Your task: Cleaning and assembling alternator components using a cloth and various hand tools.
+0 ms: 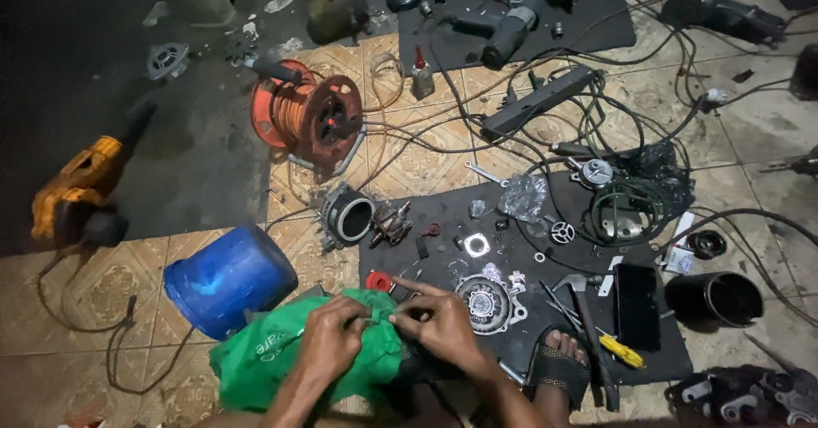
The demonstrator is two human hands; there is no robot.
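My left hand (331,336) and my right hand (439,321) meet over a green plastic bag (281,356) on my lap. Between the fingertips of both hands is a small green part (381,315); what it is stays too small to tell. Just beyond my hands, on a black mat (511,258), lie a round grey motor end plate (487,302), a red cap (378,281), a copper-wound armature (390,222) and a cylindrical motor housing (348,217). My sandalled foot (561,361) rests on the mat's near edge.
A blue plastic container (228,279) lies on its side at my left. An orange cable reel (308,117), tangled black cables (613,130), a yellow power tool (81,185), a hammer (588,313), a yellow screwdriver (620,351) and a black cup (716,298) surround the mat on the tiled floor.
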